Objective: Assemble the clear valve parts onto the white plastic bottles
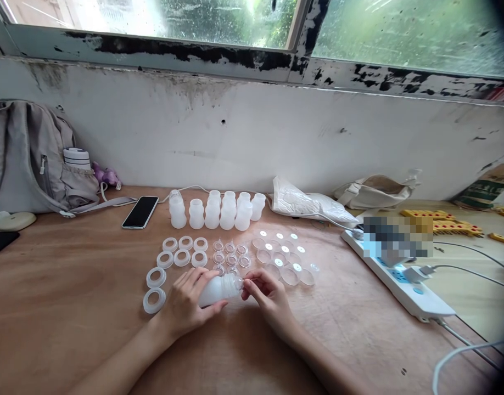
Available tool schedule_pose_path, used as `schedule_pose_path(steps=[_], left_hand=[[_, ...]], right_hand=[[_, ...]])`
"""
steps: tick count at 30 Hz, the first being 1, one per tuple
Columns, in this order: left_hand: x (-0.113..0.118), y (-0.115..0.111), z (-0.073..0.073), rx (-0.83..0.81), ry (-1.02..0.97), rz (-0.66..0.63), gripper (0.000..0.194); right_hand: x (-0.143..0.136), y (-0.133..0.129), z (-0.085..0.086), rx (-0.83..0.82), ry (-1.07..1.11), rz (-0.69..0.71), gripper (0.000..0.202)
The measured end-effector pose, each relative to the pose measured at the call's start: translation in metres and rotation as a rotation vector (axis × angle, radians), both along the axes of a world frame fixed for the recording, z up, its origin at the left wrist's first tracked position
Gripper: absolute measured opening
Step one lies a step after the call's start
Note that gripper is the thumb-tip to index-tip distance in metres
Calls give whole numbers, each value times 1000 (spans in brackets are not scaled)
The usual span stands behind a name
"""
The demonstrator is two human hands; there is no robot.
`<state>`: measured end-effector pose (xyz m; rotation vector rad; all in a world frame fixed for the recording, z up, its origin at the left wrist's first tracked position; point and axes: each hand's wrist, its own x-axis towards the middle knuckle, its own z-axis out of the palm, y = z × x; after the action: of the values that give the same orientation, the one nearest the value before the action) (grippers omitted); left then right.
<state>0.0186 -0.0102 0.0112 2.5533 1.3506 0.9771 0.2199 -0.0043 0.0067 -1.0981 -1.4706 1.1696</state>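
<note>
The left hand's fingers (189, 299) are curling around a frosted white plastic bottle (213, 292), which is lying on its side just above the brown wooden worktop (91, 329). The right hand's fingers (252, 288) are pinching nearly closed at the clear nipple-shaped tip (238, 282) on its neck. Frosted white plastic rings (165, 259) are lying beyond and left of the left fingers; clear round discs (290, 276) are spreading right of the right fingers.

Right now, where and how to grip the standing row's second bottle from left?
Likely the waist of that second bottle, from the near side, fingers either side: it stands upright, narrows mid-height, and no bottle blocks its front.
</note>
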Motion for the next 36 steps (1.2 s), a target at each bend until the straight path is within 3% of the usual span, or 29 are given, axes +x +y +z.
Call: schedule_pose_path(steps=[14,21,25,36], left_hand=[[1,0,-2,69,-3,-13,37],[0,2,-6,108,18,-25,52],[-1,3,-6,114,-10,-31,50],[-4,2,-4,-34,-100,-45,40]], right_hand=[[0,-2,5,-42,-19,22,26],[-1,-2,2,-82,9,81,30],[-2,-1,1,-85,-60,102,29],[1,0,6,-17,-41,162,23]])
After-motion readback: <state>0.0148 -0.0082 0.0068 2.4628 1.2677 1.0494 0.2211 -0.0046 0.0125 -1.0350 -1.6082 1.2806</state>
